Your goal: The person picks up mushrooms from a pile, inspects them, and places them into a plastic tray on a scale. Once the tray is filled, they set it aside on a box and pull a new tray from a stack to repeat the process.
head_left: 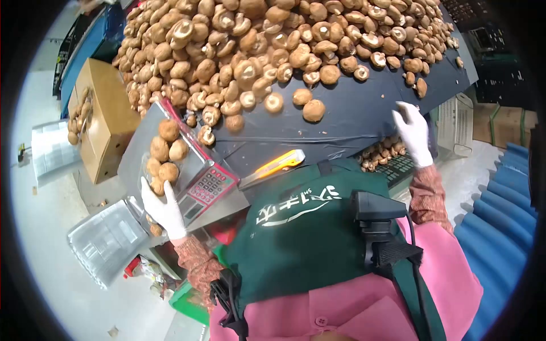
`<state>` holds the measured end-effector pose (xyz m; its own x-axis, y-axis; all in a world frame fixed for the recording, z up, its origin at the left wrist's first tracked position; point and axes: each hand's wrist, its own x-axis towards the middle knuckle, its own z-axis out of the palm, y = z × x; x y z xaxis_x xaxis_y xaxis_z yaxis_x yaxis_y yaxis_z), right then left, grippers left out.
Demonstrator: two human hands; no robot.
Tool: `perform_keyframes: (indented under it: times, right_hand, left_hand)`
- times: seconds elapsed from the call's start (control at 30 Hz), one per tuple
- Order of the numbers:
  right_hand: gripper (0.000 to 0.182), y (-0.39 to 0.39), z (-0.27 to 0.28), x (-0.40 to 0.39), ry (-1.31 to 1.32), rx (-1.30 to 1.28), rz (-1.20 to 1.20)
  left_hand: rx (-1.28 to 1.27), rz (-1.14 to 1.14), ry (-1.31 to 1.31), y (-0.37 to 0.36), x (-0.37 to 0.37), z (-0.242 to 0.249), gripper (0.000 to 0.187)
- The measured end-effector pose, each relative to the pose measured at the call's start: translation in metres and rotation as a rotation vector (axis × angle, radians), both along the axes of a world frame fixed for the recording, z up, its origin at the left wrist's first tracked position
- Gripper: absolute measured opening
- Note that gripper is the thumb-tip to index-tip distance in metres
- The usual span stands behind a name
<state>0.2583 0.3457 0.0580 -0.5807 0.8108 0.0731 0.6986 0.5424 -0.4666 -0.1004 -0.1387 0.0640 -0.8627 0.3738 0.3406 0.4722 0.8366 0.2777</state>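
Observation:
My left hand (162,211), in a white glove, is at the lower end of a group of brown mushrooms (160,148) on the scale's plate (134,149). Its thumb and fingers are around the lowest mushroom (157,185). Beside that hand is the scale's red-edged keypad and display panel (209,184). My right hand (414,135), also gloved in white, is over the right part of the dark table cover (364,108), with thumb and fingers apart and nothing between them. A yellow utility knife (276,166) lies near the table's front edge.
A large heap of mushrooms (250,45) covers the back of the table. At the left stand a cardboard box (105,122) and clear plastic trays (105,238). More mushrooms (384,152) sit in a dark crate below the front edge. A white plastic basket (455,125) is at the right.

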Motion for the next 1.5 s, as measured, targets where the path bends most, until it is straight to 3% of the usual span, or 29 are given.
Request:
perform_keyframes:
  times: [0.2, 0.27, 0.33, 0.4, 0.47, 0.57, 0.63, 0.73, 0.77, 0.83, 0.93, 1.0, 1.07, 1.1, 1.2, 1.23, 1.33, 1.37, 1.5]
  right_hand:
    - [0.023, 0.002, -0.019, -0.106, 0.211, 0.176, 0.389]
    - [0.028, -0.004, -0.025, -0.144, 0.182, 0.066, 0.393]
    - [0.042, -0.004, -0.044, -0.177, 0.312, 0.139, 0.434]
    - [0.057, -0.008, -0.055, -0.208, 0.212, 0.195, 0.409]
    - [0.065, -0.012, -0.048, -0.229, -0.047, 0.156, 0.407]
    - [0.06, -0.003, -0.063, -0.232, 0.121, 0.14, 0.45]
    - [0.058, -0.005, -0.057, -0.223, 0.363, 0.026, 0.425]
    - [0.059, -0.001, -0.034, -0.195, 0.674, -0.924, 0.331]
    - [0.067, 0.0, -0.029, -0.187, 0.752, -0.984, 0.341]
    - [0.075, -0.009, -0.005, -0.173, 0.808, -1.005, 0.373]
    - [0.085, -0.022, 0.015, -0.155, 0.765, -0.922, 0.468]
    - [0.082, -0.03, 0.032, -0.15, 0.648, -0.741, 0.523]
    - [0.083, -0.028, 0.024, -0.145, 0.578, -0.365, 0.673]
    - [0.083, -0.03, 0.025, -0.143, 0.619, -0.417, 0.653]
    - [0.083, -0.028, 0.026, -0.13, 0.617, -0.689, 0.527]
    - [0.075, -0.028, 0.016, -0.131, 0.69, -0.688, 0.5]
    - [0.063, -0.026, 0.013, -0.132, 0.7, -0.84, 0.457]
    - [0.054, -0.028, 0.016, -0.133, 0.697, -0.792, 0.473]
    - [0.052, -0.033, 0.022, -0.147, 0.672, -0.556, 0.582]
  left_hand:
    - [0.033, 0.052, -0.128, -0.001, -0.003, -0.002, 0.056]
    - [0.033, 0.036, -0.066, 0.003, 0.0, 0.002, 0.057]
    - [0.027, 0.1, -0.023, 0.014, 0.009, 0.011, 0.056]
    - [0.085, 0.169, -0.002, 0.029, 0.02, 0.024, 0.055]
    - [0.221, 0.163, -0.042, 0.051, 0.032, 0.033, 0.053]
    - [0.377, 0.018, -0.075, 0.101, 0.053, 0.043, 0.053]
    - [0.344, -0.1, -0.089, 0.131, 0.065, 0.044, 0.054]
    - [0.474, -0.214, -0.375, 0.179, 0.079, 0.04, 0.05]
    - [0.51, -0.252, -0.496, 0.191, 0.081, 0.03, 0.045]
    - [0.77, -0.27, -0.981, 0.229, 0.091, 0.035, 0.039]
    - [1.011, -0.333, -1.388, 0.273, 0.097, 0.031, 0.054]
    - [1.11, -0.366, -1.387, 0.297, 0.105, 0.031, 0.055]
    - [1.012, -0.405, -1.323, 0.305, 0.106, 0.026, 0.057]
    - [0.962, -0.426, -1.293, 0.307, 0.107, 0.023, 0.058]
    - [1.531, -0.365, -1.791, 0.306, 0.104, 0.018, 0.054]
    - [1.796, -0.171, -2.031, 0.301, 0.101, 0.004, 0.045]
    - [2.015, -0.07, -2.331, 0.29, 0.102, -0.003, 0.04]
    - [1.988, -0.047, -2.32, 0.289, 0.106, -0.001, 0.05]
    - [1.892, -0.096, -2.436, 0.287, 0.112, -0.004, 0.049]
